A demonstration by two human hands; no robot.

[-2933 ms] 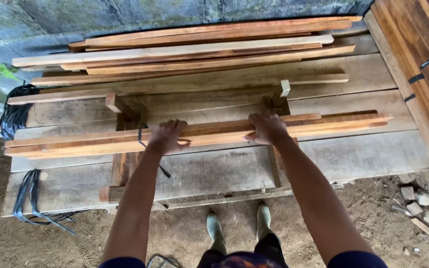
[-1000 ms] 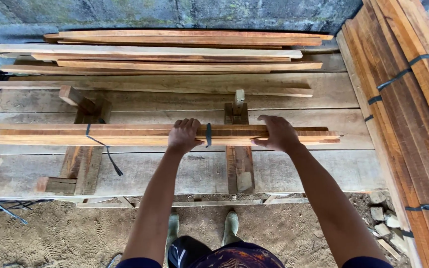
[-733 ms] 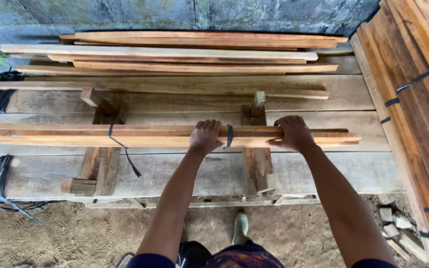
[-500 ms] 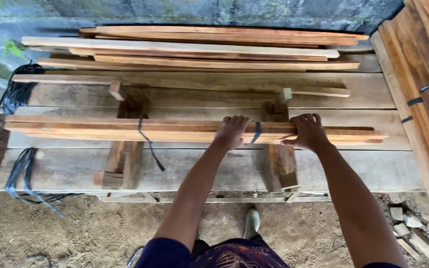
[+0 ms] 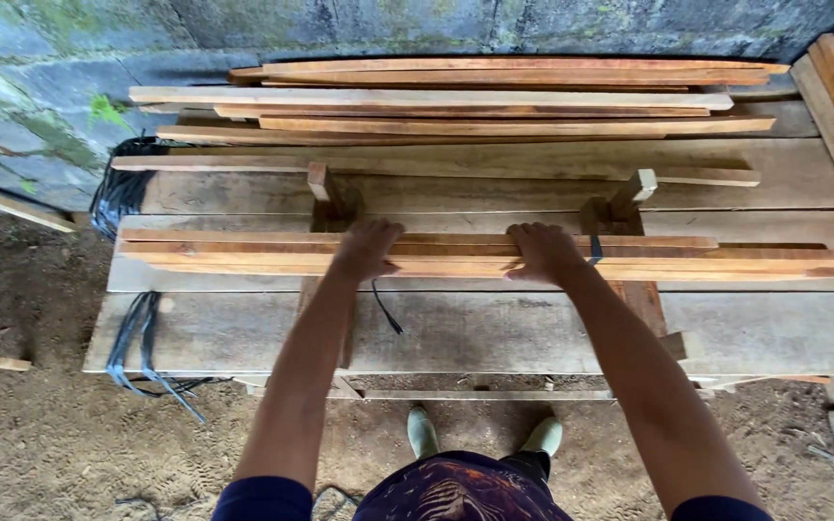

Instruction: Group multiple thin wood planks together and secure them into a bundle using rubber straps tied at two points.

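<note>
Wooden slat bundle [image 5: 456, 256] lies across plank bench [image 5: 494, 333]; L hand [image 5: 367, 248] & R hand [image 5: 544, 253] pressed flat on it, fingers spread. More slats [image 5: 494, 96] far side; black straps [image 5: 142, 342] near left.

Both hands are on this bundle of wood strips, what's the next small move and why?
Probably nudge the strips flush: their right ends look staggered. The left hand and right hand rest flat on top, and a black strap already loops them at the right.
</note>
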